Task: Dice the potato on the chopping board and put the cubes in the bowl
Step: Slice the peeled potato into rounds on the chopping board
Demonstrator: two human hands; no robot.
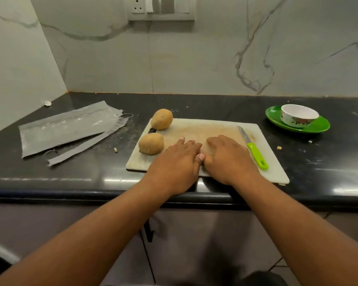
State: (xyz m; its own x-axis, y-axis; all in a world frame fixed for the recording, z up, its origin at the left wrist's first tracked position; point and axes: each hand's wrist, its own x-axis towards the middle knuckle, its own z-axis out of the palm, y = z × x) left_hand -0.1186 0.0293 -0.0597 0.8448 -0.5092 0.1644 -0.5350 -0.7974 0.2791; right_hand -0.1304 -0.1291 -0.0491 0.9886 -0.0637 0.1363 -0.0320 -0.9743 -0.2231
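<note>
Both the left hand [177, 159] and right hand [227, 159] lie flat on the chopping board [205, 125], fingers released, grasping nothing. The 2 potatoes [151, 143] look firm, round and likely to roll, so one wants pinning from above while the knife [254, 150] is taken by its green handle.

We see two whole, unpeeled brown potatoes at the left end of the white chopping board [219, 126]: the far potato [162, 119] sits on its back-left corner, the near potato [151, 143] just in front of it at the left edge. The empty white bowl [299, 116], flower-patterned on its side, stands upright well off to the board's right.
</note>
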